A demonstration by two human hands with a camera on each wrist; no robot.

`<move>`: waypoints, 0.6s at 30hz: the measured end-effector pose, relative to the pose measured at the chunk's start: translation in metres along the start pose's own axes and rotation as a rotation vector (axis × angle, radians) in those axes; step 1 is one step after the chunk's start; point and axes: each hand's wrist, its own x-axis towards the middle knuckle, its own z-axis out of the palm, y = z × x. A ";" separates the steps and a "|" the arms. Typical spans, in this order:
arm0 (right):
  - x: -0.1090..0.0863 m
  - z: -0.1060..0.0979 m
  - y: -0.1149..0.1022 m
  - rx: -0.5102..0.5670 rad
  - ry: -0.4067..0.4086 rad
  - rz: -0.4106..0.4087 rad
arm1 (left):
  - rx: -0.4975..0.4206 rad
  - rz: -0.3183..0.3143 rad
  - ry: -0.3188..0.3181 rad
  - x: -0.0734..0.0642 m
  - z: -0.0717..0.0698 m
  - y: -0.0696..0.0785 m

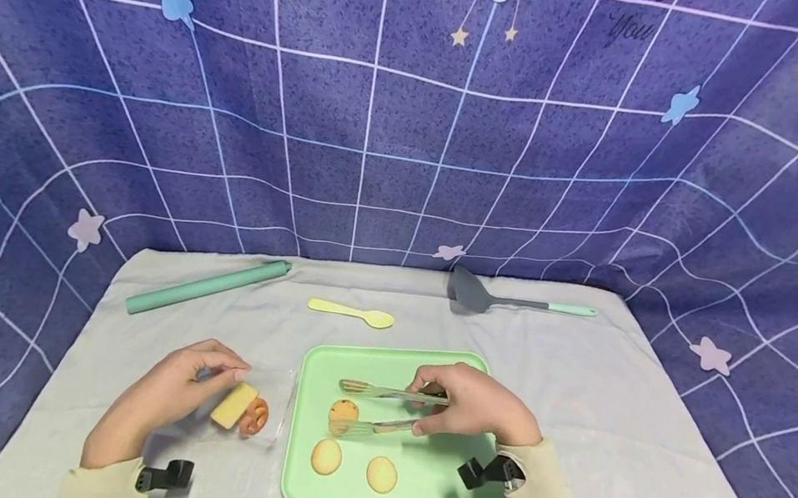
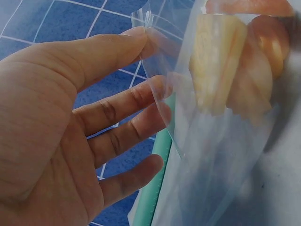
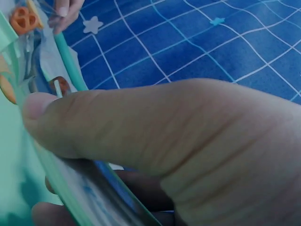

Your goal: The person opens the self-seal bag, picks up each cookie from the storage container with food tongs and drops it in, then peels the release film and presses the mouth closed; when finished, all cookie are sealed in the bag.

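Note:
My left hand (image 1: 172,387) pinches the edge of a clear plastic bag (image 2: 202,174) between thumb and index finger. Inside the bag are a yellow cake-like bar (image 1: 234,406) and a brown pretzel (image 1: 254,417). My right hand (image 1: 472,406) grips a pair of tongs (image 1: 388,392) with slotted tips, its two arms spread apart above a light green tray (image 1: 430,472). Below the tips, a chip-dotted cookie (image 1: 345,408) is partly covered by the lower arm. Two plain round cookies, one at the left (image 1: 326,457) and one nearer the middle (image 1: 382,475), lie on the tray.
A green rolling pin (image 1: 208,288) lies at the table's back left. Behind the tray is a yellow spoon (image 1: 353,312). A grey spatula (image 1: 472,292) with a mint handle lies at the back right. Blue grid-patterned cloth (image 1: 408,183) hangs behind the white-covered table (image 1: 615,446).

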 end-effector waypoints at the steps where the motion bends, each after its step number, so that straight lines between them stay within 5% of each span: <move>1: 0.000 0.000 0.001 0.004 -0.002 0.000 | -0.001 0.005 0.002 0.000 0.000 0.000; 18: -0.002 -0.001 0.003 0.090 -0.025 0.012 | 0.009 0.017 0.023 0.001 -0.002 0.002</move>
